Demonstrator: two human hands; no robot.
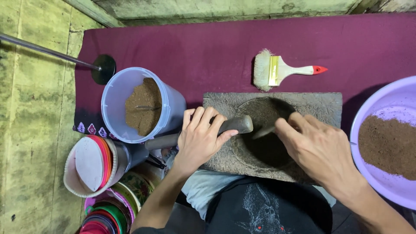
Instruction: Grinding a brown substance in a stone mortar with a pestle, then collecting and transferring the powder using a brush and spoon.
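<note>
A grey stone slab [316, 106] with a round hollow [264, 138] lies on the maroon cloth in front of me. My left hand [200, 138] is wrapped around a grey stone pestle [237, 125] lying across the slab's near-left edge, its end at the hollow's rim. My right hand [318, 149] rests over the right side of the hollow, fingers pinching a small dark tool [263, 132] whose tip points into the hollow.
A translucent tub [171, 106] with brown powder stands left of the slab. A lilac basin [385, 108] of the same powder sits at the right edge. A wood-handled brush [279, 70] lies beyond the slab. Stacked coloured lids [97, 162] and bowls are at lower left. A metal rod with a black disc [103, 68] is at far left.
</note>
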